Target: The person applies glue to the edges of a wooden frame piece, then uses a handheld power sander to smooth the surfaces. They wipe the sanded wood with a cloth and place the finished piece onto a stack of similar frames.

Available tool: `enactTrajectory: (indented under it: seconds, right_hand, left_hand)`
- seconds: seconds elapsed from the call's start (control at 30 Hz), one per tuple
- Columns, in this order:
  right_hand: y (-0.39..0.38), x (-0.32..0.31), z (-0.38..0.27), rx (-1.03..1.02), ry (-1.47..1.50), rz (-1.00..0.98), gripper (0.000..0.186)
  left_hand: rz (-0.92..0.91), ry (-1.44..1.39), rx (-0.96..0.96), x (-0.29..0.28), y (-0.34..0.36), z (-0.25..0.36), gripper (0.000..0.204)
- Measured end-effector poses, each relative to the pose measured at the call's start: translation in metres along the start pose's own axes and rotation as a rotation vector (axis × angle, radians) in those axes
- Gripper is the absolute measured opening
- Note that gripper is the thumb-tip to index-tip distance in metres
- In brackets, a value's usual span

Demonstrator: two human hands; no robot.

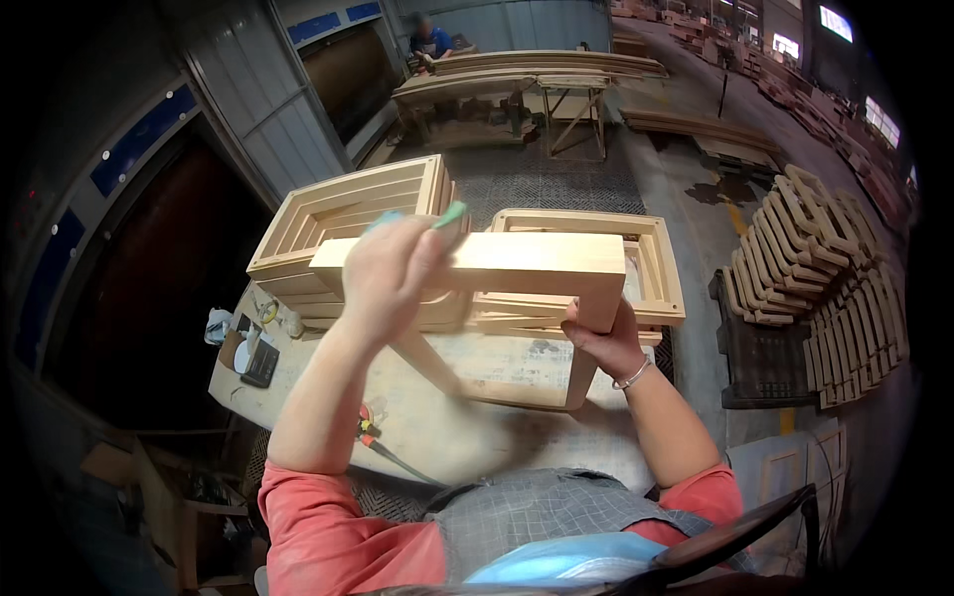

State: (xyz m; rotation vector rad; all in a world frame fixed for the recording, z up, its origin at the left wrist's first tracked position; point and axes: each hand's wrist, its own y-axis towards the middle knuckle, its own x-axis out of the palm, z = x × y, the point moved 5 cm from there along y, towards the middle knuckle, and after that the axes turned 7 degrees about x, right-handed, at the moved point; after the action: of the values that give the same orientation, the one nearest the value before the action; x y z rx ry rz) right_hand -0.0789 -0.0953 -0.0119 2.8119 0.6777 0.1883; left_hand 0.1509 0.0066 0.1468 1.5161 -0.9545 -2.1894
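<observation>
A pale wooden frame (527,256) stands tilted on the worktable in front of me, its thick upper bar raised and its lower bar resting on the tabletop. My right hand (611,343) grips its right corner, thumb in front. My left hand (386,273) is closed over the left part of the upper bar. From its fingers sticks out a green and bluish flat piece (450,216), perhaps a sanding pad; blur hides its exact kind. Behind the held frame are stacked wooden frames (348,189) on the left and more frames (586,221) on the right.
The worktable (507,442) carries an air hose (397,460) with a red and orange fitting, a dark box-shaped device (260,364) and tape rolls. Curved wooden parts (795,248) are piled on a black pallet (760,368) at right. A person (432,42) works at a far bench.
</observation>
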Motion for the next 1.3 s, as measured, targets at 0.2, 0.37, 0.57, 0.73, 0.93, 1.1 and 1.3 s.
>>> enactTrajectory:
  seconds: [0.2, 0.37, 0.57, 0.73, 0.93, 1.1, 1.3]
  right_hand:
    - [0.005, 0.009, 0.0, -0.195, -0.094, 0.052, 0.058]
    - [-0.017, -0.028, 0.022, 0.222, -0.17, 0.028, 0.051]
    - [-0.011, -0.009, 0.006, 0.089, -0.08, 0.025, 0.05]
    - [-0.012, -0.013, 0.018, 0.045, -0.027, 0.104, 0.037]
    - [-0.006, -0.033, 0.032, -0.215, -0.32, 0.1, 0.064]
    - [-0.018, -0.018, 0.007, -0.096, -0.435, 0.008, 0.061]
    - [-0.014, -0.007, 0.009, 0.187, 0.022, -0.023, 0.059]
  left_hand:
    - [0.256, -0.1, 0.48, 0.073, 0.045, 0.165, 0.015]
    - [0.073, 0.134, 0.27, 0.056, 0.03, 0.073, 0.021]
    - [0.009, 0.113, -0.144, -0.039, -0.014, -0.088, 0.038]
    - [0.123, 0.183, 0.112, 0.007, 0.002, -0.017, 0.033]
    - [0.157, -0.106, 0.478, 0.1, 0.052, 0.175, 0.02]
    - [0.119, -0.019, 0.427, 0.083, 0.039, 0.13, 0.019]
    - [0.081, 0.102, -0.116, -0.022, -0.01, -0.056, 0.041]
